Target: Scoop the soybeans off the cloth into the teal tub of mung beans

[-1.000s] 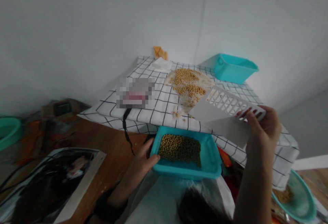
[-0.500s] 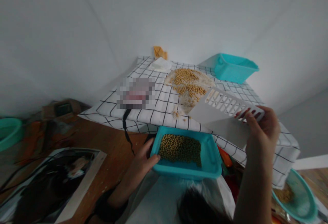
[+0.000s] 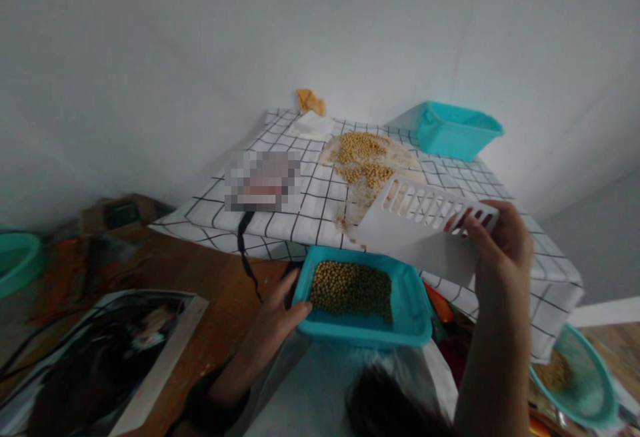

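My left hand (image 3: 277, 313) grips the left rim of a shallow turquoise plastic tray (image 3: 411, 300), thumb over the edge. Soybeans (image 3: 336, 287) lie inside the tray, their right part in shadow. The tray sits low, just under the table's front edge. My right hand (image 3: 501, 237) is closed around the right end of a thin white plastic board (image 3: 405, 240), its fingers through the row of slots along the top. The board stands tilted over the table's front edge, its left end near loose soybeans (image 3: 361, 148) spread in pale chaff.
A checked cloth covers the table (image 3: 313, 207). On it are a turquoise bin (image 3: 453, 133) at the back right, a white packet (image 3: 313, 125), a yellow cloth-like piece (image 3: 310, 101) and a blurred-out object (image 3: 265, 181). A turquoise basin (image 3: 590, 383) stands low at the right.
My right hand has moved the white board left and a little down, closer to the tray. My left hand still holds the tray in place.
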A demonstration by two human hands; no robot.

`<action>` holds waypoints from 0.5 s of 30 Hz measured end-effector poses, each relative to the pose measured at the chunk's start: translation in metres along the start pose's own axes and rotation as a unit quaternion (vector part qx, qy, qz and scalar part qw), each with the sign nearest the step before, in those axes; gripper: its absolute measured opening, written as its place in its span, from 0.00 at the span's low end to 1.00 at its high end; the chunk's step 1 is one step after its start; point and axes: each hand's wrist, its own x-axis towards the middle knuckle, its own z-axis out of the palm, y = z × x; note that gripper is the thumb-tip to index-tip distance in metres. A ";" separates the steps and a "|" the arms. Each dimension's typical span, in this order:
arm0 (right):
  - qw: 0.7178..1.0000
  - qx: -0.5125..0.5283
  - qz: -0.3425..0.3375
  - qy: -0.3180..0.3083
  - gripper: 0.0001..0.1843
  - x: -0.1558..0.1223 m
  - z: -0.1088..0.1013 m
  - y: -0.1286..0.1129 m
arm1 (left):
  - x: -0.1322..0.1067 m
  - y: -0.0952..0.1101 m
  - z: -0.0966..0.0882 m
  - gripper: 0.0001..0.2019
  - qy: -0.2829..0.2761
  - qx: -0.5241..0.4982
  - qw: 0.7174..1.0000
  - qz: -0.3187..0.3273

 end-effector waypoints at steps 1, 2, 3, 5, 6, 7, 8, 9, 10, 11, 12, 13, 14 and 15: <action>1.000 0.003 0.005 -0.010 0.10 0.000 -0.001 0.000 | 0.000 -0.001 0.000 0.30 0.000 0.001 1.000 -0.002; 1.000 0.006 0.006 -0.013 0.10 0.001 -0.001 0.000 | 0.000 -0.002 -0.001 0.30 0.002 0.001 1.000 -0.004; 1.000 0.009 0.003 -0.007 0.10 0.001 -0.001 0.000 | 0.001 -0.003 -0.001 0.30 0.006 0.002 1.000 -0.003; 1.000 0.011 -0.010 0.018 0.09 0.002 0.001 0.000 | 0.001 -0.003 -0.001 0.30 0.012 0.002 1.000 0.003; 0.999 0.012 -0.016 0.028 0.09 0.001 0.003 0.001 | 0.001 -0.003 0.000 0.31 0.013 0.000 1.000 0.004; 0.999 0.015 -0.019 0.033 0.10 0.001 0.006 0.001 | 0.001 -0.003 0.000 0.31 0.012 -0.002 1.000 0.003; 0.999 0.018 -0.019 0.031 0.10 0.000 0.009 0.001 | 0.001 -0.003 0.001 0.32 0.009 -0.005 1.000 0.000; 0.999 0.021 -0.018 0.024 0.09 -0.002 0.013 0.001 | 0.001 -0.003 0.001 0.32 0.002 -0.008 1.000 -0.003; 0.999 0.023 -0.017 0.016 0.09 -0.003 0.018 0.000 | 0.001 -0.002 0.002 0.33 -0.005 -0.013 1.000 -0.006; 0.999 0.024 -0.020 0.009 0.09 -0.004 0.023 0.000 | 0.001 -0.002 0.003 0.33 -0.011 -0.018 1.000 -0.009; 0.999 0.023 -0.026 0.007 0.08 -0.005 0.028 0.000 | 0.001 -0.001 0.003 0.33 -0.015 -0.025 1.000 -0.011; 0.999 0.019 -0.036 0.010 0.08 -0.005 0.032 0.000 | 0.001 -0.001 0.004 0.32 -0.017 -0.033 0.999 -0.011; 0.998 0.013 -0.050 0.020 0.08 -0.004 0.036 0.000 | 0.001 -0.001 0.004 0.31 -0.019 -0.038 0.999 -0.007; 0.997 0.003 -0.067 0.033 0.08 -0.003 0.040 0.000 | 0.002 -0.001 0.005 0.29 -0.023 -0.038 0.999 0.000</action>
